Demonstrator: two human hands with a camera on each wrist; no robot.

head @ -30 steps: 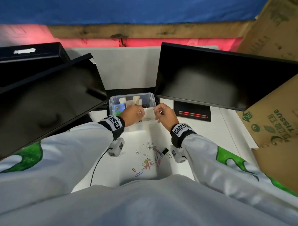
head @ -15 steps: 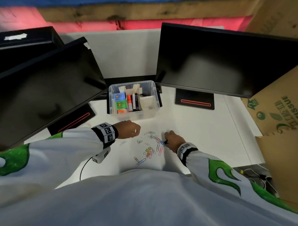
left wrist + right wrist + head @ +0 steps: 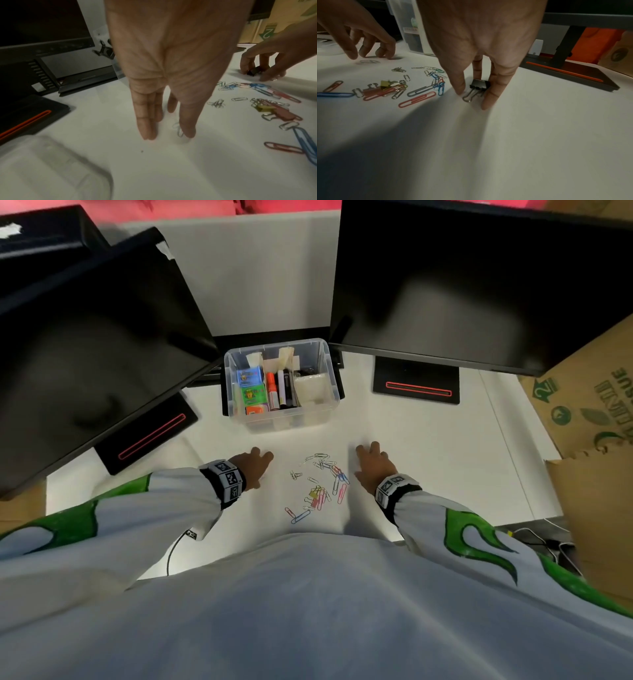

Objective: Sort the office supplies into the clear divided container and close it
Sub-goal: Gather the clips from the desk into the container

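The clear divided container (image 3: pixel 284 414) stands open on the white desk, holding small coloured boxes on the left, markers in the middle and white items on the right. Several coloured paper clips (image 3: pixel 320 487) lie scattered in front of it. My left hand (image 3: pixel 255 465) (image 3: pixel 167 134) points straight fingers down at the desk, the thumb tip beside a silver paper clip (image 3: pixel 179 129). To the right of the pile, my right hand (image 3: pixel 370 463) (image 3: pixel 472 97) pinches a black binder clip (image 3: pixel 479 84) that still rests on the desk.
Two black monitors (image 3: pixel 479 285) on stands with red stripes (image 3: pixel 418 388) flank the container. A clear lid (image 3: pixel 51 169) lies on the desk by my left hand. Cardboard boxes (image 3: pixel 596 412) stand at the right edge.
Both hands have left the container and come down to the desk, one on each side of the paper clips. The right hand has slid right with the black binder clip.
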